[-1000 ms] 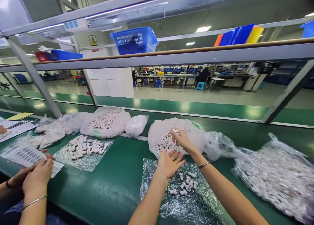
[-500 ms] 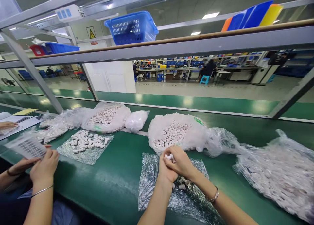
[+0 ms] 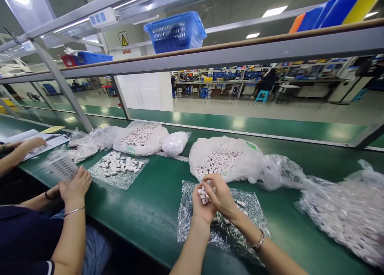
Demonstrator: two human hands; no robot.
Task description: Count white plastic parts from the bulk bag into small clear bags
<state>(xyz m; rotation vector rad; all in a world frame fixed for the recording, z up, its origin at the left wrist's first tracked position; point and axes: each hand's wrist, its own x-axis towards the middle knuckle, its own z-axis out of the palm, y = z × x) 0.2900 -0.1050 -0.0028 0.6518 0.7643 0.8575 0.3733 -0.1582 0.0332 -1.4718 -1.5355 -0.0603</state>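
From here, the left hand (image 3: 201,212) is cupping a small heap of parts (image 3: 204,195) above the plastic sheet (image 3: 186,217), the right hand (image 3: 224,198) resting curled over them; whether it's gripping any, I can't tell. Loose pieces (image 3: 241,203) are lying on the sheet, but the bag (image 3: 196,153) behind is holding far more, so plenty is seemingly remaining.

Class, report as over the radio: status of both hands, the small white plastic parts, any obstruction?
Left hand cupped, holding small white plastic parts. Right hand curled close beside them. Crinkled clear plastic sheet below. Nothing visibly blocking.
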